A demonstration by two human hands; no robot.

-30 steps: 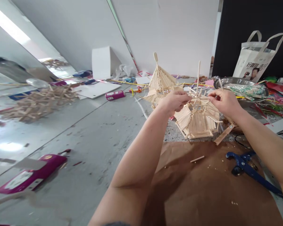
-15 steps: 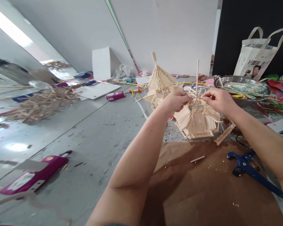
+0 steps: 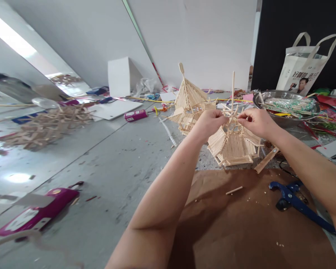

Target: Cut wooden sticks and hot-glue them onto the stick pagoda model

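A small building model of thin wooden sticks (image 3: 236, 147) stands behind the brown sheet, with one stick (image 3: 233, 89) rising upright from its top. At the left side of its top is my left hand (image 3: 214, 122), fingers closed in a pinch at the small sticks there. My right hand (image 3: 256, 121) is at the right side of the top, its thumb and forefinger pinched too. What either pinch holds is too small to name. Behind my left hand stands a second stick model (image 3: 189, 99) with a pointed roof.
Blue cutters (image 3: 299, 205) and a short stick (image 3: 234, 190) lie on the brown sheet (image 3: 226, 231). A metal bowl of sticks (image 3: 288, 106) and a white bag (image 3: 304, 71) are at the right. Purple power strips (image 3: 42, 211) and a wooden lattice (image 3: 49, 125) lie left.
My right hand has moved slightly left, closer to my left hand at the model's top. The view has shifted a little.
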